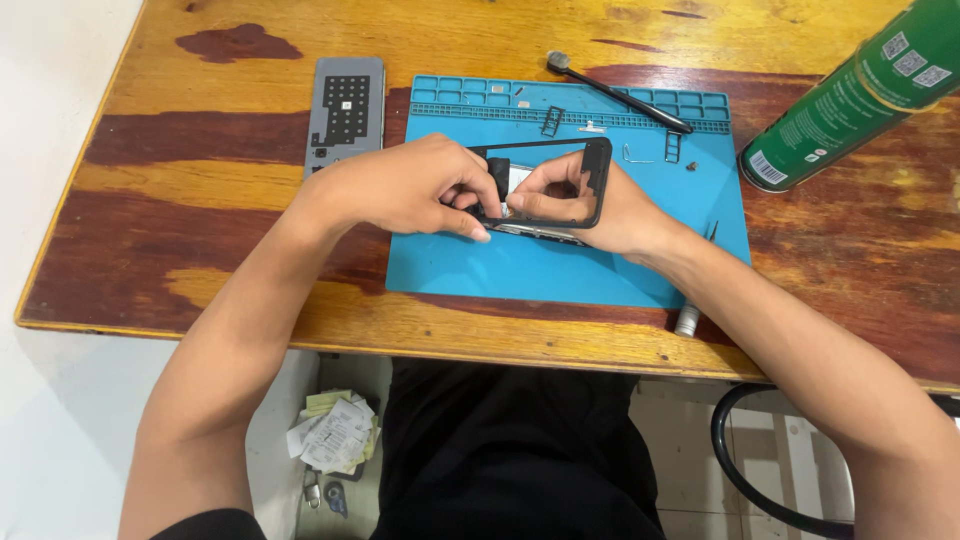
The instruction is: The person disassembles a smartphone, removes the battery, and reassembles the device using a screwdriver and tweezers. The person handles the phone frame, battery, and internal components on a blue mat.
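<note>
— What have you got in your hands right now?

— Your left hand (405, 188) and your right hand (590, 200) are both closed on a black phone frame (575, 185), just above the centre of the picture. Your left fingers pinch its left edge, thumb underneath; your right fingers curl through the open middle of the frame and hold its lower edge. It sits tilted, just over the blue mat (560, 265).

— What's around you on the table?

— The mat lies on a worn wooden table (180, 170). To the upper left, just off the mat, there's a grey phone back (345, 112) lying flat, close to your left wrist. Along the mat's top edge is a row of small compartments, and a black brush (620, 95) lies slantwise across them. A few small parts (640, 155) sit loose on the mat to the right of the frame. At the upper right a green spray can (850, 95) leans into the picture, its base touching the table just beside the mat's corner.

— Anything in your way?

— Your own hands hide most of the frame's left side and lower edge. A small tool (690, 315) pokes out from under your right forearm at the mat's lower right. Below the table edge, papers (335, 435) lie on the floor.
</note>
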